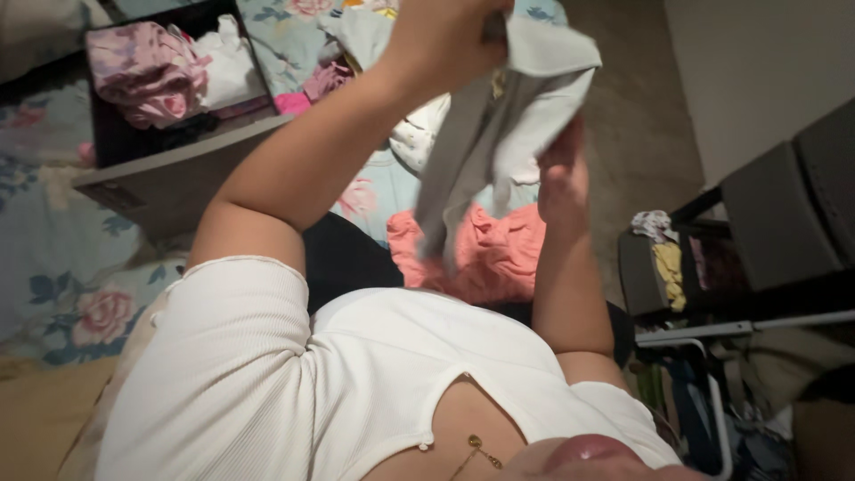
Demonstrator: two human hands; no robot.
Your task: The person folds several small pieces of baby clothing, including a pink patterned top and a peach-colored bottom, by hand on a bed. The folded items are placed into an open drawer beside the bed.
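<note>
A floral bedspread (53,249) carries a dark drawer (169,169) of folded clothes and a coral garment (490,254). Above them hangs a pale grey garment (499,125), held up over the bed: the left hand (445,40) clenched on its top, the right hand (563,174) pinching its side.

Home bedroom; floral bedspread (53,240) (clothes drawer (169,169) atop)

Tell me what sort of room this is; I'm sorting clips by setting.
Probably a bedroom: a flowered bedspread, an open drawer full of clothes, and both hands, left and right, holding up a grey garment.
</note>
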